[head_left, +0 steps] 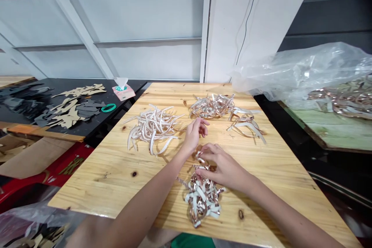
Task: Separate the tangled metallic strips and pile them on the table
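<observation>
My left hand (195, 133) is over the middle of the wooden table (116, 184), its fingers loosely bent and apart, with nothing visible in them. Just nearer to me, my right hand (219, 164) reaches over a pile of short curled strips (202, 197), shiny rose-gold on one side and white on the other. Its thumb and index finger are spread wide, the tips touching or close to the strips at the pile's far end. Left of my left hand lies a heap of long whitish strips (155, 124). Beyond it sits a heap of shiny rose-gold strips (212, 105).
A few loose long strips (247, 124) lie at the table's right. On the black table (95, 93) at left are beige cut pieces (68, 114), a green tape ring (108, 107) and a tissue pack (124, 90). Clear plastic (305, 66) covers more strips at right.
</observation>
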`<state>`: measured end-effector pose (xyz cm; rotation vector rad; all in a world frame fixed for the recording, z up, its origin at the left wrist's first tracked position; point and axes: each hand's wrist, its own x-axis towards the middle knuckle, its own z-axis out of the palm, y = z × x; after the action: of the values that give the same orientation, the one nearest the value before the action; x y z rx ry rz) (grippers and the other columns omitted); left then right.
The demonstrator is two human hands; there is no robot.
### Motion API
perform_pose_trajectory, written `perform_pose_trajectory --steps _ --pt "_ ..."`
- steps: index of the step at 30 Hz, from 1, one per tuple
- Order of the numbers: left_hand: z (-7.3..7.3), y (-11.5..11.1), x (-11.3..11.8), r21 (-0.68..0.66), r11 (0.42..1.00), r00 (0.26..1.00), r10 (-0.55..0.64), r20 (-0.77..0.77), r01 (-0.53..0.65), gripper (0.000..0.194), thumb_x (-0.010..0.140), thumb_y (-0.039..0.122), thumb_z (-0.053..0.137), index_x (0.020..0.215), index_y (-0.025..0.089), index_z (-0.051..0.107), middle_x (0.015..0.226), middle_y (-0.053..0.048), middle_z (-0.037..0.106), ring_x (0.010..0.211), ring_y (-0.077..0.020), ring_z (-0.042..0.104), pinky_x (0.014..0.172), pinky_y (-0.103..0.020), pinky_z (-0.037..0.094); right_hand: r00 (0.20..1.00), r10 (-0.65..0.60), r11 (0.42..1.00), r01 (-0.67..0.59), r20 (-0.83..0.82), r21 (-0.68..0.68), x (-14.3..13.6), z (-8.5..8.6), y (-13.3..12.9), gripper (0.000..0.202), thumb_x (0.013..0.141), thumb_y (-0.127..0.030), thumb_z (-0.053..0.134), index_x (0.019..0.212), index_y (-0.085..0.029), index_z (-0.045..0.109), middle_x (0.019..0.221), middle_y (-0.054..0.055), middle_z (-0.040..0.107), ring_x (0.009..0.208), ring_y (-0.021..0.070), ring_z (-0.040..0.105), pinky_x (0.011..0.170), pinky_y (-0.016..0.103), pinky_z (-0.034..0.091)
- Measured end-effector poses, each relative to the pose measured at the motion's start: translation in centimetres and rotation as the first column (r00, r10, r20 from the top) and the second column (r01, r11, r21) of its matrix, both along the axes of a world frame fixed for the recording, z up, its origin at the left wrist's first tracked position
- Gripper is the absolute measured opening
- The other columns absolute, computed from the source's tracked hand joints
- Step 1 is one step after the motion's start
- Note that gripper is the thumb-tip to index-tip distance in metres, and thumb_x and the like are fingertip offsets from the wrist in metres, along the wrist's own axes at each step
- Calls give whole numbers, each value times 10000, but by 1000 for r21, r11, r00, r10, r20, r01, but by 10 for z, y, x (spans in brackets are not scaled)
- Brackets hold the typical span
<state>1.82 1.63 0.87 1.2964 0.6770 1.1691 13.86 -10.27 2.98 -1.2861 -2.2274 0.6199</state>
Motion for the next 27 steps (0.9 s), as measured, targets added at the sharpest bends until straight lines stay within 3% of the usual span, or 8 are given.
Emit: perform_pose_trajectory --steps 3,7,10,14,17,19,23,27 --pt "-1 0 1 -1 1000 1000 9 -6 -9 433 983 499 402 863 148 623 591 -3 553 551 -112 512 551 -231 406 997 -71 997 70 9 24 3 -2 2 398 911 -555 621 1035 -187 711 1160 132 595 1056 285 553 952 442 430" --pt "-2 2 0 -11 998 998 54 -12 -54 422 984 487 401 838 153 613 583 -2 548 542 -109 507 536 -225 396 956 -23 999 9 -292 -49 6 -1 5 442 1045 -393 428 720 -191 649 966 75 617 925 207 577 863 369 440" --pt "-3 5 -1 -18 997 997 81 -16 -81 415 982 479 404 832 153 612 574 1 544 532 -106 500 529 -221 390 869 59 971 -163 -492 -172 8 0 5 463 974 -411 590 576 -177 558 897 48 584 803 160 569 758 316 452" --pt "-4 8 -2 -43 995 996 93 -6 -93 423 973 486 408 822 149 614 563 2 540 522 -105 495 519 -219 381 866 160 919 -305 -473 -249 6 -4 3 467 864 -412 734 559 -182 465 900 36 565 784 150 555 714 300 453" --pt "-6 8 -2 -52 995 996 89 5 -89 411 968 473 414 806 150 612 560 4 538 521 -103 496 517 -216 376 916 142 952 -230 -374 -204 5 -7 2 404 843 -421 750 643 -192 483 982 48 543 873 178 548 771 315 455" --pt "-6 7 -2 -50 995 996 88 14 -87 384 962 451 429 797 154 607 557 11 529 519 -100 492 517 -214 374 944 77 976 -136 -321 -167 6 -8 2 373 773 -459 807 809 -208 534 1024 48 537 919 199 530 804 325 453" --pt "-7 7 -2 -37 995 996 93 14 -93 334 957 414 444 808 158 598 542 21 518 503 -98 477 512 -214 370 959 -23 984 -29 -284 -178 9 -5 1 753 597 -541 903 1148 -227 496 1126 64 551 979 234 517 836 334 452" --pt "-11 10 -2 -54 993 993 110 44 -107 322 965 421 434 804 174 565 546 31 505 504 -99 477 506 -212 361 909 56 965 -155 -413 -212 14 0 -1 514 923 -594 566 1291 -238 521 1184 93 598 1075 267 548 943 393 439"
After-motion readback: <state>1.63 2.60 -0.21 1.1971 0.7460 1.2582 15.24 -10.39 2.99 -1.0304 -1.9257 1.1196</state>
